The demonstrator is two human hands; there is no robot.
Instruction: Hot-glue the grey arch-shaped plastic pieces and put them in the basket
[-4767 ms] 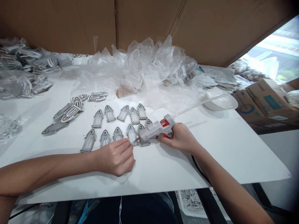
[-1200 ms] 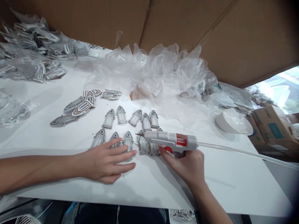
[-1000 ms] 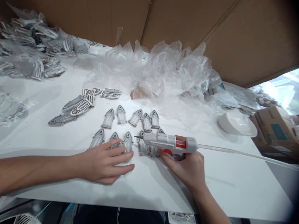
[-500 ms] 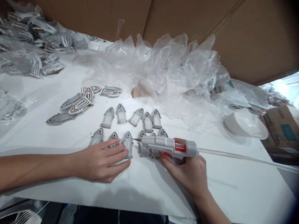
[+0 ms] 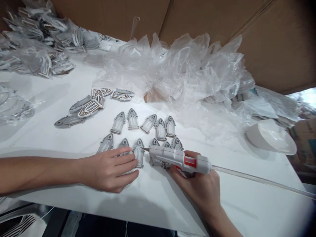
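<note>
My right hand [image 5: 201,187] is wrapped round a white and red hot glue gun [image 5: 172,156], with a long clear glue stick [image 5: 261,181] trailing from its rear. The gun's nozzle points left, at the right edge of a grey arched window-shaped piece [image 5: 138,153]. Flat over the front row lies my left hand [image 5: 115,171], fingers stretched, their tips touching that same piece and partly covering its neighbour [image 5: 124,143]. Several more arched pieces stand in two rows, among them one at the back [image 5: 133,119]. The gun hides parts of the pieces beneath it.
A loose pile of arched pieces [image 5: 86,107], some with brown scrollwork, lies back left. Behind are crumpled clear plastic bags [image 5: 192,65] and a heap of bagged pieces [image 5: 44,36]. A white bowl [image 5: 270,136] sits right, and cardboard [image 5: 209,19] walls the back.
The whole view has shifted slightly, so the things on the table appear further right. The glue gun's nozzle stays near the same piece, and my left hand keeps its pose.
</note>
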